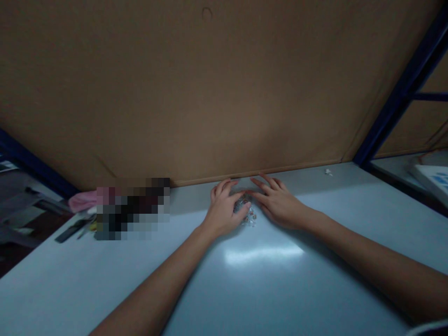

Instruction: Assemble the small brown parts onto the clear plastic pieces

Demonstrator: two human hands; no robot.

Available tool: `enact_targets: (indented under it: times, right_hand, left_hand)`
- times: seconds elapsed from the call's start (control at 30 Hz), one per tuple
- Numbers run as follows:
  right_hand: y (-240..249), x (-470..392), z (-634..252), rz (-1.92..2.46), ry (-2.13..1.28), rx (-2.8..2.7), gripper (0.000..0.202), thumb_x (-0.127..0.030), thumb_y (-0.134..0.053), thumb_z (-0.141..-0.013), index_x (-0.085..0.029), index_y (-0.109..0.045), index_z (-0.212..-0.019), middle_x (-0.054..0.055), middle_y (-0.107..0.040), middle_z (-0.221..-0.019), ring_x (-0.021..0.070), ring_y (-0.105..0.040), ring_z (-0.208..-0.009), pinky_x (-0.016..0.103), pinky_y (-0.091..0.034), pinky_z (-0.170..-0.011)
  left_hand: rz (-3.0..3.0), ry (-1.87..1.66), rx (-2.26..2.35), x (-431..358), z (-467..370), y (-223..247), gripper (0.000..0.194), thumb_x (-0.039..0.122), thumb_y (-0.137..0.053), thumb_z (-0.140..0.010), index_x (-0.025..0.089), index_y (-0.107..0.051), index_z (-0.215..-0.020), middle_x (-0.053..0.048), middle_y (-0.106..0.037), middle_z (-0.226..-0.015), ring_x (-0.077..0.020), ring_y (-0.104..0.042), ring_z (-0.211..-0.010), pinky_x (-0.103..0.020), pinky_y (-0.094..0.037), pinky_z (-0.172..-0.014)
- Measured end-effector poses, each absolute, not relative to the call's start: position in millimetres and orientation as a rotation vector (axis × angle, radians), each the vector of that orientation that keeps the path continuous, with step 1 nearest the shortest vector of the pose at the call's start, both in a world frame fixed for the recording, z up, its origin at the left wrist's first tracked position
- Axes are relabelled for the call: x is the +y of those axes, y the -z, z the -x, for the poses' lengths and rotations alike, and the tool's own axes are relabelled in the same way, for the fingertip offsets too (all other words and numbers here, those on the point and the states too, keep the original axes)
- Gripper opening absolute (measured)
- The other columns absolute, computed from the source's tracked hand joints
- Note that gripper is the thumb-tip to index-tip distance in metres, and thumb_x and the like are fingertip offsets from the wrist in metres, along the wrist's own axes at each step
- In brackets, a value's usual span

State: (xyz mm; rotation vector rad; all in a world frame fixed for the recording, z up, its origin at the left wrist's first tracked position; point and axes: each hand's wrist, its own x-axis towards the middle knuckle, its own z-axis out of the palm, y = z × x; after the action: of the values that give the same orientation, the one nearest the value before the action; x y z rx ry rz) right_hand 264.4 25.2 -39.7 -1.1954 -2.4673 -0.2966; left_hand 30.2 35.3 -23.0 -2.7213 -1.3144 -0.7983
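Note:
Near the back of the white table lies a small heap of tiny clear and orange-brown pieces, too small to name. My left hand curves around the heap from the left, fingers apart, its thumb over the pieces and hiding some of them. From the right my right hand reaches to the heap, fingers spread and lowered toward the tabletop. The fingertips of both hands come close together behind the pieces. Neither hand visibly grips anything.
A brown cardboard panel stands along the table's back edge. At left lie a pink cloth, a dark flat object and a pixelated area. A small white piece sits back right. Blue frame posts flank the table.

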Motion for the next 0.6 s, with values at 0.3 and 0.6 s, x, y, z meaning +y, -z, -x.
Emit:
enact_targets:
  times: [0.3, 0.6]
  right_hand:
    - [40.7, 32.8, -265.9, 1.194, 0.293, -2.440, 0.035, -0.014, -0.055, -0.101, -0.019, -0.068, -0.134, 0.018, -0.050, -0.161, 0.0395, -0.029, -0.156, 0.060, -0.040, -0.115]
    - [39.1, 38.8, -268.3, 1.106, 0.284, -2.428, 0.012, -0.019, -0.065, -0.102, -0.020, -0.076, -0.108, 0.015, -0.064, -0.146, 0.0380, -0.041, -0.147, 0.056, -0.045, -0.108]
  left_hand:
    - [2.779, 0.887, -1.194, 33.4, -29.8, 23.1, 0.027, 0.040, -0.071, -0.096, 0.025, -0.081, -0.116, -0.012, -0.058, -0.152, -0.0371, -0.039, -0.150, -0.062, -0.031, -0.124]
    - [2.595, 1.221, -1.288, 39.9, -29.3, 23.7, 0.018, 0.023, -0.061, -0.102, 0.024, -0.079, -0.103, -0.006, -0.074, -0.124, -0.0301, -0.054, -0.136, -0.054, -0.040, -0.116]
